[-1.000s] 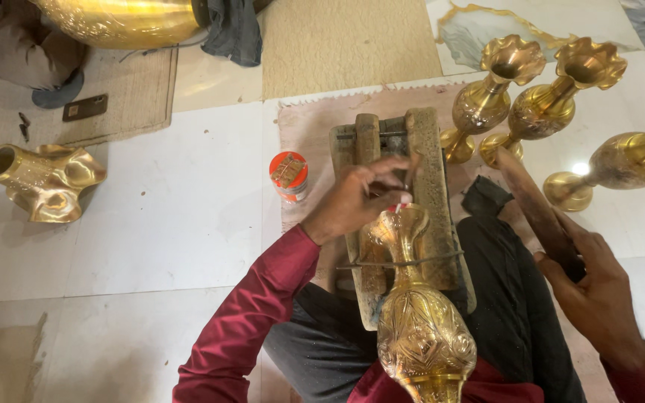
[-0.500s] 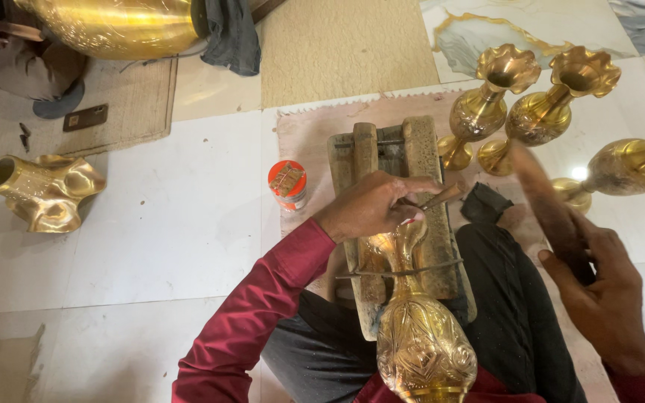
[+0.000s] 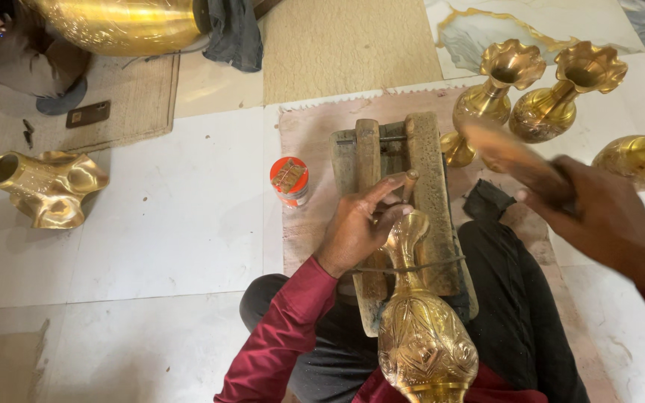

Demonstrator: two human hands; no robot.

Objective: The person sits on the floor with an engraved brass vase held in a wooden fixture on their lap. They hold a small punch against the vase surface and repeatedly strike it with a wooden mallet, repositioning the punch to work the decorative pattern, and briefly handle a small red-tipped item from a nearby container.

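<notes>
Left hand (image 3: pixel 356 227) fingers pinch small punch (image 3: pixel 409 183) against engraved brass vase (image 3: pixel 421 328); right hand (image 3: pixel 606 216) grips blurred mallet (image 3: pixel 505 153); three vases beyond.

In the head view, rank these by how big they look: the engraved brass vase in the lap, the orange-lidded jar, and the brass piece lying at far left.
1. Engraved brass vase, though it lies nearest the camera, which inflates its size.
2. Brass piece at far left.
3. Orange-lidded jar, clearly smallest.

The left hand rests on the vase's neck.

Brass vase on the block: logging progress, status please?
Left hand steadies a small tool at the brass vase neck. Right hand raised, gripping a blurred wooden mallet. Nothing between them.
</notes>
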